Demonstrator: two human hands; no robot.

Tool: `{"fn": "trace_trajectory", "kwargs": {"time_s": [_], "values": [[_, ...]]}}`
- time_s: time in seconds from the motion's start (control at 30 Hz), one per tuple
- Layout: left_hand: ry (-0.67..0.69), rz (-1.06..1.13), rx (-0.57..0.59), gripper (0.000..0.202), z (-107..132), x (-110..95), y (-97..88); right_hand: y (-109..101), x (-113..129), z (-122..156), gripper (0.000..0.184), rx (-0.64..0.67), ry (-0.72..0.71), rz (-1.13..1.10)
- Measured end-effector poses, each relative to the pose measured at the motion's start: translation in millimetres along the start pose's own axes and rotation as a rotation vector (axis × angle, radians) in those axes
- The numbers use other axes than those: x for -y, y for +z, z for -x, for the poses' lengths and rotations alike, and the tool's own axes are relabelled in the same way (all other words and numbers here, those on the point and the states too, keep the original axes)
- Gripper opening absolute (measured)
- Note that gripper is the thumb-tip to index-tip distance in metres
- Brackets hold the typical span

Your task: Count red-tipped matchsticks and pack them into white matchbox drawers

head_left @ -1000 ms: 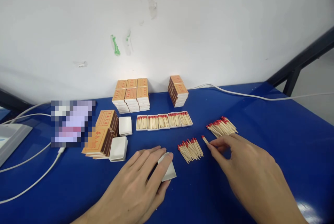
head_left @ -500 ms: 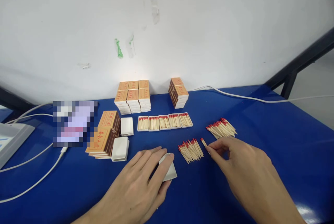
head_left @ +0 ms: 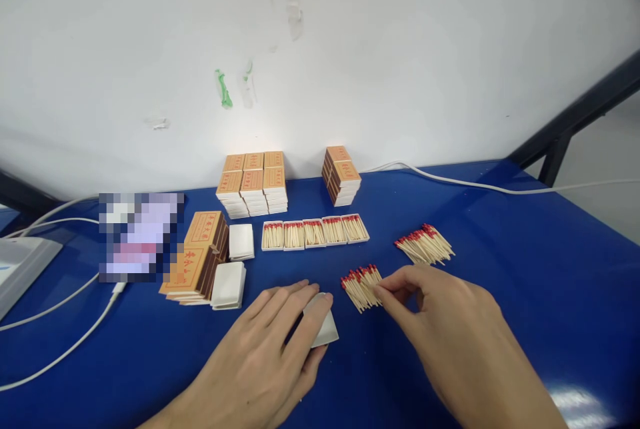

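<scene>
L hand (head_left: 273, 342): grip closed on white tray (head_left: 326, 330), fingers over its far L part, thumb at near side. Tray sits low over blue surface (head_left: 500, 236), front ctr; interior partly hidden by fingers.

R hand (head_left: 440, 322): grip narrow, thumb + index tips close tog. at R edge of near match pile (head_left: 361, 290). Can't tell if a match is betw. tips. Other fingers curled, mostly hidden.

Near match pile lies betw. both hands, R of white tray, red heads pointing away. Far match pile (head_left: 425, 244) beyond R hand, farther R, heads twd upper L.

Row of 5 filled trays (head_left: 314, 234) beyond the hands, side by side, red heads at far end.

L of row: 2 lots of spare white trays, far lot (head_left: 241, 241) + near lot (head_left: 229, 286), both just beside orange matchbox stacks (head_left: 195, 249). Back, nr wall (head_left: 400, 49): block of matchboxes (head_left: 253, 179) L of ctr; smaller matchbox stack (head_left: 341, 174) to its R, apart.

Far L: white cable (head_left: 119, 288) runs to pixelated item (head_left: 145, 232).
</scene>
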State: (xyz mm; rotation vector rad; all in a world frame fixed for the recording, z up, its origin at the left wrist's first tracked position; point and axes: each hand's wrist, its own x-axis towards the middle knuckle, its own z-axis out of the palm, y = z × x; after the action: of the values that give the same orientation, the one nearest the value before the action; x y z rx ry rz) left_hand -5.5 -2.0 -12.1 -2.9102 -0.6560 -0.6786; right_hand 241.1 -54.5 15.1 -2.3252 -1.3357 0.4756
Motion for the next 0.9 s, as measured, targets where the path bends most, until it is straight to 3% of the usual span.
{"fn": "trace_trajectory", "kwargs": {"time_s": [0.13, 0.27, 0.47, 0.63, 0.77, 0.9], "values": [[-0.005, 0.0, -0.014, 0.037, 1, 0, 1.2, 0, 10, 1, 0.024, 0.022, 0.033, 0.033], [-0.004, 0.002, -0.012, 0.037, 0, 0, 1.1, 1, 5, 1, 0.025, 0.011, 0.004, 0.017], [0.002, -0.008, -0.009, 0.037, 1, -1, -1.3, -4, -17, -6, 0.035, -0.165, -0.05, -0.026], [0.009, -0.024, 0.0, 0.037, 1, -1, -1.3, 0, -31, -21, 0.043, -0.36, -0.127, 0.093], [0.006, -0.026, 0.004, 0.037, 1, -1, -0.3, 7, -35, -26, 0.044, -0.421, -0.147, 0.22], [-0.004, -0.017, -0.006, 0.037, 1, -1, 0.3, 8, -37, -26, 0.039, -0.387, -0.167, 0.272]]}}
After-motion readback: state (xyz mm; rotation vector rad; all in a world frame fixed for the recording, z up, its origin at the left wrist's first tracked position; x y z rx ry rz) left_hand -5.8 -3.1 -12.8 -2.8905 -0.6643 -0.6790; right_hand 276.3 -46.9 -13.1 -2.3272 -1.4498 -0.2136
